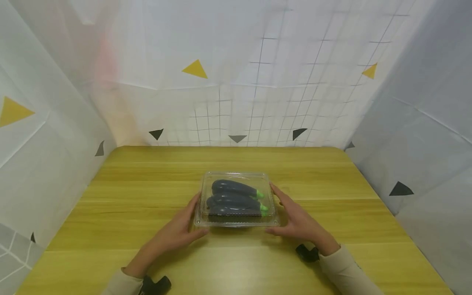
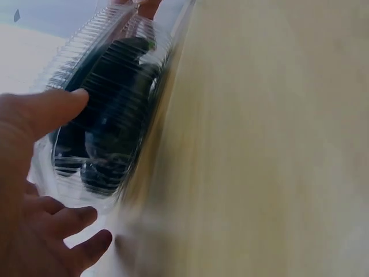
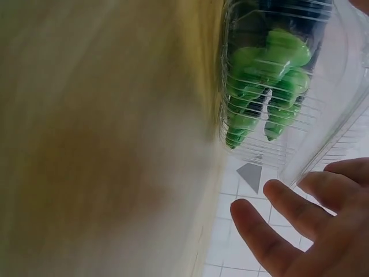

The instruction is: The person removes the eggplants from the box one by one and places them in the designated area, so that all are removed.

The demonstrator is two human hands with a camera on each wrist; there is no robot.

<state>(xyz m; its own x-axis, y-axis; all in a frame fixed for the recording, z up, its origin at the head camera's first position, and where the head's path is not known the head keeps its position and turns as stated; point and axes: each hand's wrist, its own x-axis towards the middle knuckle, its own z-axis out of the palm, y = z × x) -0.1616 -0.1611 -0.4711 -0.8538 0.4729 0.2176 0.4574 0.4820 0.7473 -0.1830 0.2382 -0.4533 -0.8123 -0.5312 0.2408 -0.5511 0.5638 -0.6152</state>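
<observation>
A clear plastic clamshell box (image 1: 236,177) lies lid up on the table in the head view, with several dark eggplants (image 1: 236,200) inside. Their green stem ends (image 3: 282,57) face my right hand in the right wrist view. My left hand (image 1: 178,229) is at the box's left side, thumb near the front corner and fingers along the side; in the left wrist view the thumb (image 2: 63,109) overlaps the ribbed wall. My right hand (image 1: 298,219) is at the right side, with loosely spread fingers (image 3: 259,236) by the lid's corner.
The box is near the middle of a yellow wood-grain table (image 1: 147,176). White sheeting (image 1: 155,106) with triangles and grid lines encloses the back and both sides. Black wrist straps (image 1: 307,253) show under the light sleeves (image 1: 346,270).
</observation>
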